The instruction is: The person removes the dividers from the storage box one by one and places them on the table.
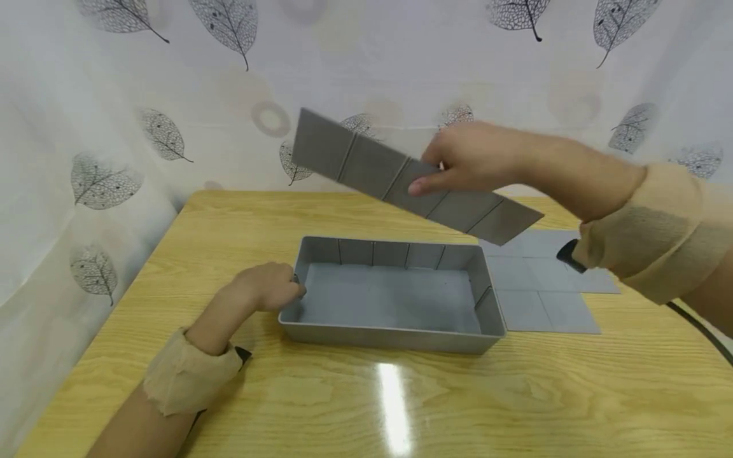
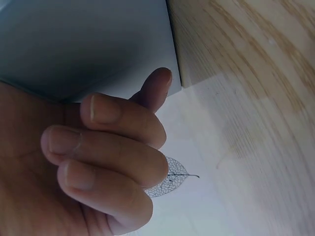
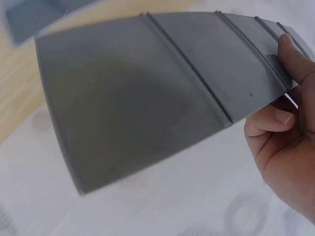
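Observation:
My right hand [image 1: 472, 159] holds a long grey divider panel [image 1: 372, 162] up above the far side of the table, thumb on one face and fingers curled behind its upper edge. Thin ridges cross the panel, which tilts down to the right; the right wrist view shows the panel [image 3: 133, 98] close up. On the table sits a shallow grey rectangular box [image 1: 389, 337] with ridged inner walls. At its left end wall, my left hand [image 1: 266, 286] grips the rim. In the left wrist view, several fingers are curled and one fingertip lies against the box [image 2: 123, 39]; the thumb is hidden.
Flat grey panels [image 1: 550, 308] marked with lines lie on the wooden table [image 1: 321, 401], right of the box. Behind the table hangs a pale curtain [image 1: 366, 83] with leaf prints. A black cable [image 1: 698, 331] runs below the right forearm.

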Demonstrator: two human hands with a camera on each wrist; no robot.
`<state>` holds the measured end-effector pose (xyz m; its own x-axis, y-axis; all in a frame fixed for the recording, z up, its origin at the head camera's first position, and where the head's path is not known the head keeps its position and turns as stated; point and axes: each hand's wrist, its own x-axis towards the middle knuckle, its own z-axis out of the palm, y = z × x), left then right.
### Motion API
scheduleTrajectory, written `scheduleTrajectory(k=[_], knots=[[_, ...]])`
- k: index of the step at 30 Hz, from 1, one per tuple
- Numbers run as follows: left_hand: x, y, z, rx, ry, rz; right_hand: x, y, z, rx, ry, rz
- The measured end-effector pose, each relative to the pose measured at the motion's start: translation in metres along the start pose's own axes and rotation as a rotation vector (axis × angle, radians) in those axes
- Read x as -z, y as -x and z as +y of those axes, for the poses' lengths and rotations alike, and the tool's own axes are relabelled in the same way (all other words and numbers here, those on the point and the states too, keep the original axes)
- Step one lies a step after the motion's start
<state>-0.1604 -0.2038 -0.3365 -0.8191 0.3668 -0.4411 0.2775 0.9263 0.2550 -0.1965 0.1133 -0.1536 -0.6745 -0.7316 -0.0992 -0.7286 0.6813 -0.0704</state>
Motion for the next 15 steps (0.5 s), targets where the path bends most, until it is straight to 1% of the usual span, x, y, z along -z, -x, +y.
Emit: scheduleTrajectory(k=[1, 3, 5, 7, 11, 13, 15], knots=[[0.000, 0.000, -0.001, 0.001, 0.002, -0.001, 0.004, 0.006, 0.008, -0.036, 0.012, 0.021], [0.000, 0.002, -0.002, 0.002, 0.004, -0.003, 0.007, 0.017, 0.027, -0.112, 0.025, 0.045], [-0.001, 0.004, -0.003, 0.002, 0.007, -0.005, 0.004, 0.029, 0.047, -0.186, 0.021, 0.055], [-0.002, 0.005, -0.005, 0.003, 0.011, -0.001, -0.004, 0.041, 0.070, -0.263, 0.001, 0.069], [-0.002, 0.006, -0.006, 0.010, 0.003, 0.017, -0.028, 0.072, 0.123, -0.409, -0.056, 0.100], [-0.002, 0.006, -0.006, 0.020, -0.007, 0.018, -0.046, 0.091, 0.150, -0.473, -0.091, 0.100], [-0.002, 0.007, -0.005, 0.026, -0.015, 0.014, -0.065, 0.113, 0.174, -0.535, -0.100, 0.077]])
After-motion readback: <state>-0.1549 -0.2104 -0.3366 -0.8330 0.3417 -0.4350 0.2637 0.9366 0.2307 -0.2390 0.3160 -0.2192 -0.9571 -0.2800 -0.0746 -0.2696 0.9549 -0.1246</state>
